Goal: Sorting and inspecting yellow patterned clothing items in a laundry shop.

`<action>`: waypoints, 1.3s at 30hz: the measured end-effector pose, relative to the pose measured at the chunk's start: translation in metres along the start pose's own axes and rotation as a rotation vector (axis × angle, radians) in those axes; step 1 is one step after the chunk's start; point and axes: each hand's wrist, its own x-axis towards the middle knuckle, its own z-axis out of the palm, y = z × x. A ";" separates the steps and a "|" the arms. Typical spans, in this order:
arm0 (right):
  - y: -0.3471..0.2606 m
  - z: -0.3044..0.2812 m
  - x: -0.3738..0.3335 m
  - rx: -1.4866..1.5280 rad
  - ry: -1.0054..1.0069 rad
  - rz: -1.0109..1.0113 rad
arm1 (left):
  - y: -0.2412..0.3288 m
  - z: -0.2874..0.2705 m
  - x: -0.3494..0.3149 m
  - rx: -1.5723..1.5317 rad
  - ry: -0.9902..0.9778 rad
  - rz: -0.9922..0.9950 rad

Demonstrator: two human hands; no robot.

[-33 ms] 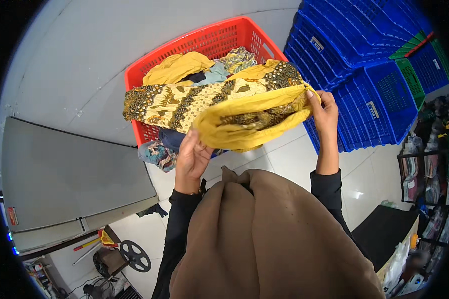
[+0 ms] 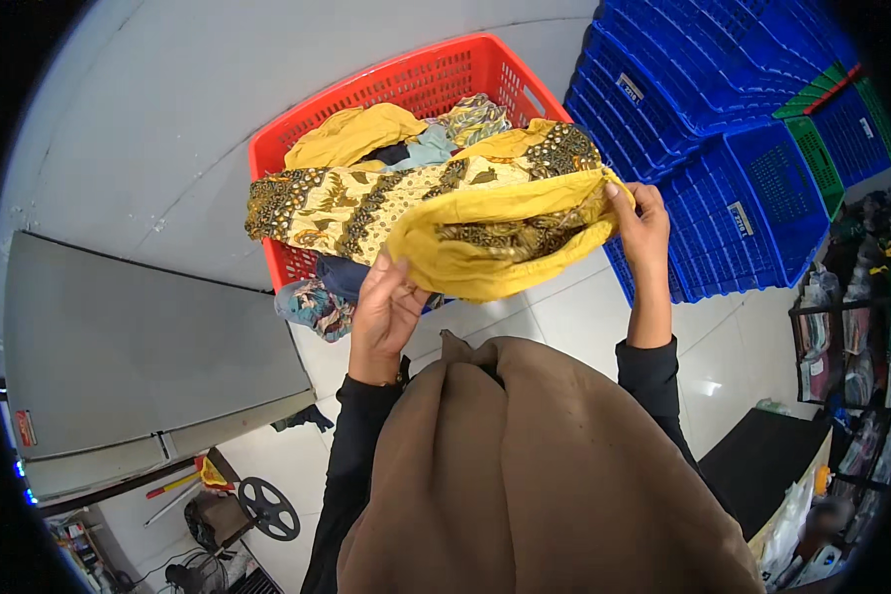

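A yellow garment with a brown-and-black batik pattern [image 2: 312, 213] stretches between my hands, over the front of a red plastic basket [image 2: 267, 148]. Its plain yellow band [image 2: 485, 282] is spread into a long loop, and the patterned inside shows through the opening. My left hand [image 2: 381, 315] pinches the loop's left end between thumb and fingers. At the opposite end, my right hand [image 2: 645, 233] grips the band's corner with the thumb on top. Behind the garment, more clothes lie in the basket, among them a yellow cloth [image 2: 351, 137] and a pale blue cloth [image 2: 428, 148].
Stacked blue crates [image 2: 742, 213] rise right of the basket, with a green one [image 2: 814, 163] among them. A grey panel [image 2: 148, 346] stands at left. Racks of bagged items [image 2: 851, 327] line the far right. A black-topped surface [image 2: 762, 470] sits lower right.
The loop's left end, blurred by motion before, is now sharp and slightly wider open. My left hand has shifted a little; my right hand has hardly moved.
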 end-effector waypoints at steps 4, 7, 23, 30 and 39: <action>-0.017 0.008 -0.021 -0.398 0.111 -0.347 | -0.008 0.020 0.005 -0.025 -0.008 0.016; -0.043 0.021 -0.045 -0.062 -0.144 -0.586 | -0.017 0.031 0.007 0.054 0.096 -0.013; -0.069 0.046 -0.082 0.114 -0.541 -0.318 | 0.008 0.056 0.002 1.782 -0.216 0.844; -0.063 0.018 -0.060 0.173 -0.828 -0.140 | 0.047 0.065 0.003 1.588 -0.269 0.765; -0.078 -0.044 0.019 -0.345 -0.438 -0.882 | 0.112 0.070 -0.038 1.748 -0.297 0.571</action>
